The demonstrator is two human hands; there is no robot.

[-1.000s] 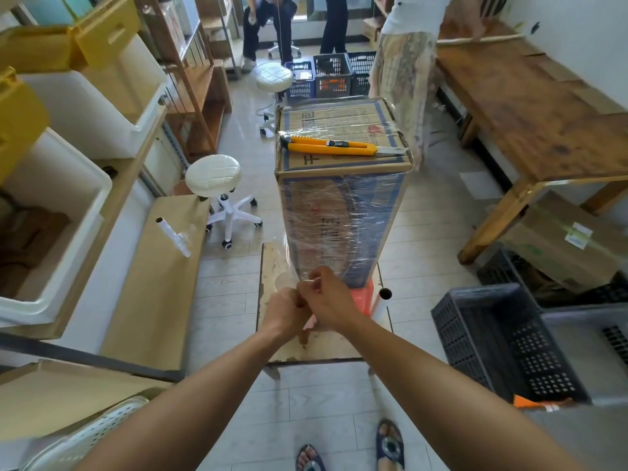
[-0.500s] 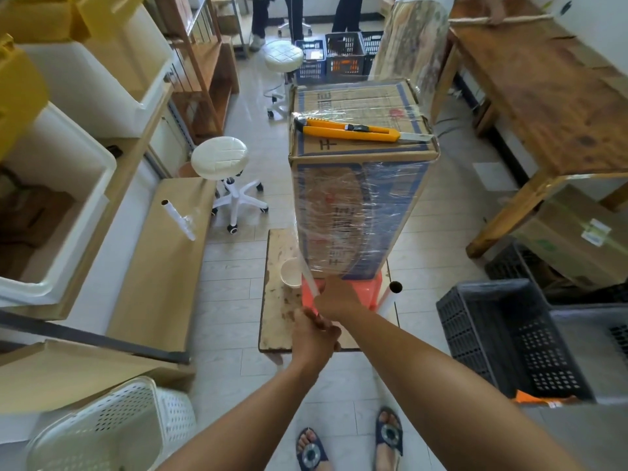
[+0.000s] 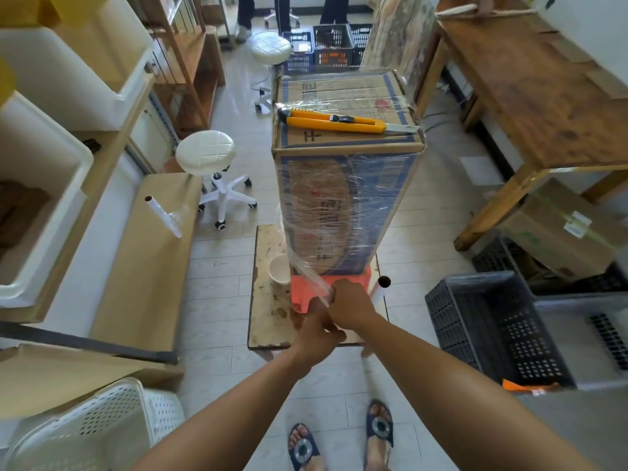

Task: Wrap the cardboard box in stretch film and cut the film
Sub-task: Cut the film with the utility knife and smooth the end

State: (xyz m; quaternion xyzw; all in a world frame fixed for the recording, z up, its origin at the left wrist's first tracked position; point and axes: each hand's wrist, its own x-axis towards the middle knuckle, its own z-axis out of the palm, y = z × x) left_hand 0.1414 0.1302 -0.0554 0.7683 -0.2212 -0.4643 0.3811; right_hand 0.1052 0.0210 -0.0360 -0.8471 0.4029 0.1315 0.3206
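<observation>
Both hands met below box; fingers pinched twisted film strand running up to box corner. Knife lay on box top, well above fingers.

Both hands — left hand, right hand — on film strand off wrapped cardboard box.

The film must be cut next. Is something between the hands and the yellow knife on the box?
Nothing visible blocks it. The knife lies uncovered on top of the box, above both hands, which grip the film strand.
</observation>
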